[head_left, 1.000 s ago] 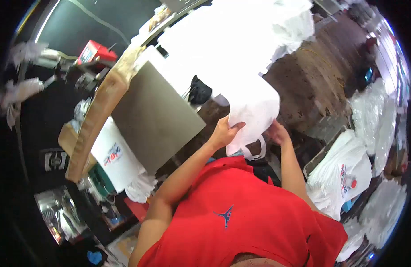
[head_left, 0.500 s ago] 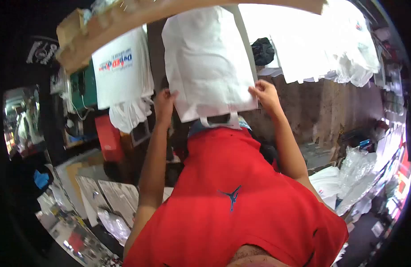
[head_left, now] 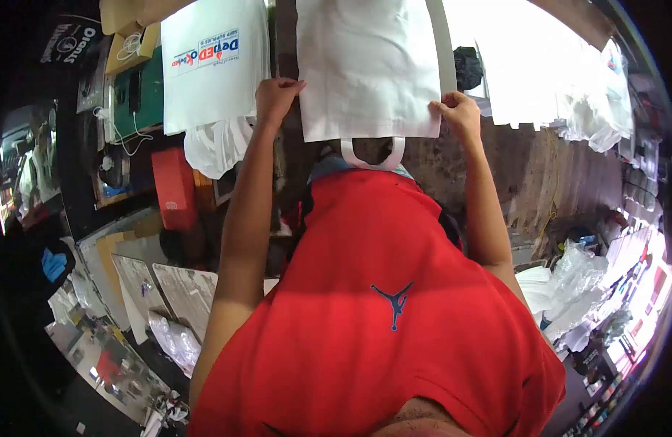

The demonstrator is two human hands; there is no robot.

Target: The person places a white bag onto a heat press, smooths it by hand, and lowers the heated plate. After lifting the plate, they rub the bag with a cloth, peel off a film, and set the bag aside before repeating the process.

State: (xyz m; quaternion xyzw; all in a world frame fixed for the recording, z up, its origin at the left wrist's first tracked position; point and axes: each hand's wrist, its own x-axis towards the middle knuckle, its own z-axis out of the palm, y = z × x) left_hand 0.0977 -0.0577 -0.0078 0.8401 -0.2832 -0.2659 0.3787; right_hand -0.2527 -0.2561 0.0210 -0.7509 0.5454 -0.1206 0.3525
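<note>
A plain white bag (head_left: pixel 368 69) lies flat in front of me at the top centre, its looped handle (head_left: pixel 376 166) hanging toward my red shirt. My left hand (head_left: pixel 279 98) is closed at the bag's left edge, thumb and fingers pinched together. At the right edge, near the lower corner, my right hand (head_left: pixel 458 113) pinches the bag between thumb and fingers. A grey strip shows along the bag's right side.
Printed white bags (head_left: pixel 212 73) are stacked at the left, handles hanging down. More white bags (head_left: pixel 521 73) lie at the right beside a black bundle (head_left: pixel 467 69). A red box (head_left: pixel 174 189) stands at lower left, with plastic wrap (head_left: pixel 580 280) at lower right.
The bag looks flatter and straighter, and its handle loop is more open. Bag and hands appear higher in the view, which has shifted; the cardboard edge across the top has mostly left it.
</note>
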